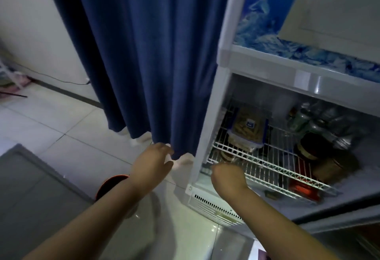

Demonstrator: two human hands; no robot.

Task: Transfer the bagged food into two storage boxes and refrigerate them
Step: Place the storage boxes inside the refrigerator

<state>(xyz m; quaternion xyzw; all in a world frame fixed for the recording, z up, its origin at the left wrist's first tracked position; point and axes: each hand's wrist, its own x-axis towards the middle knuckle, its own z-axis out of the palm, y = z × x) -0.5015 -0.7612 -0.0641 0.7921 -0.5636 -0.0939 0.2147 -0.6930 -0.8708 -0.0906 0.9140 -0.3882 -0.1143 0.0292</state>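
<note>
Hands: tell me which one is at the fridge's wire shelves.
The right hand, fingers curled at the front edge of the lower wire shelf. The left hand is outside the fridge, at the hem of the blue curtain.

One head-worn camera, wide-angled, tilted forward and steeply down.

It looks from just above the person's outstretched forearms, close to the open fridge [207, 128] on the right, with the blue curtain [154, 54] straight ahead and tiled floor [51, 128] to the left; straight lines bow towards the edges.
</note>
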